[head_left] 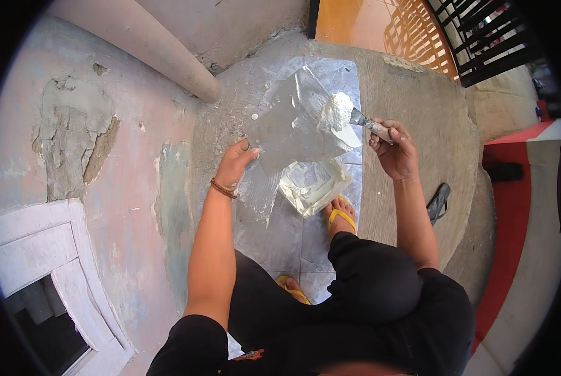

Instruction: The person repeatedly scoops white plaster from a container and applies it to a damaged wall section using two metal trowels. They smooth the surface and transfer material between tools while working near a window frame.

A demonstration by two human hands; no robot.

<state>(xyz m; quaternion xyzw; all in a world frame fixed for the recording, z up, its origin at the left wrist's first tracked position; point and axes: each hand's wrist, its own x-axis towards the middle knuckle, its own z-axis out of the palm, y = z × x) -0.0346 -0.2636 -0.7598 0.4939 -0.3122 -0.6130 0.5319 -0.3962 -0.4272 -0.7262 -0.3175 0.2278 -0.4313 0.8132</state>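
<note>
My left hand (pixel 235 161) is closed on the left edge of a thin grey flat sheet (pixel 283 131), its thumb on top. Streaks of white paste mark the sheet's surface. At the right, my right hand (pixel 396 149) grips the worn handle of a putty knife (pixel 360 118), its blade pointing left over the sheet. A thick lump of white putty (pixel 337 111) covers the blade's end, which hides whether it touches the sheet. Just below the sheet stands a square white tub (pixel 315 195), its inside smeared with putty.
A peeling wall (pixel 127 156) with a rough grey patch and a white-framed opening (pixel 36 250) rises at left. A pipe (pixel 161 53) slants down at the back. Tiles (pixel 280 250) lie underfoot. A dark sandal (pixel 439 203) lies at right, before a red-and-white ledge (pixel 512 188).
</note>
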